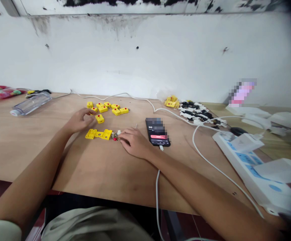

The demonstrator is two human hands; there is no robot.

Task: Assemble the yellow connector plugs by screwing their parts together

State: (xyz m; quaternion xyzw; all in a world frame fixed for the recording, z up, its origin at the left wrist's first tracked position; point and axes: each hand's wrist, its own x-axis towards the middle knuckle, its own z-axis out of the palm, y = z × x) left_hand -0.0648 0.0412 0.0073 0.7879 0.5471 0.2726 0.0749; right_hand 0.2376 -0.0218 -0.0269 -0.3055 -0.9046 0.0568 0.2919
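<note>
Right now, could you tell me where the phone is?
In the head view, the phone lies on the wooden table, just right of the right hand, a white cable at its lower end.

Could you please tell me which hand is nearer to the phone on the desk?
Right. The right hand sits just left of the phone, close beside it; the left hand is farther left, past the yellow connector blocks.
</note>
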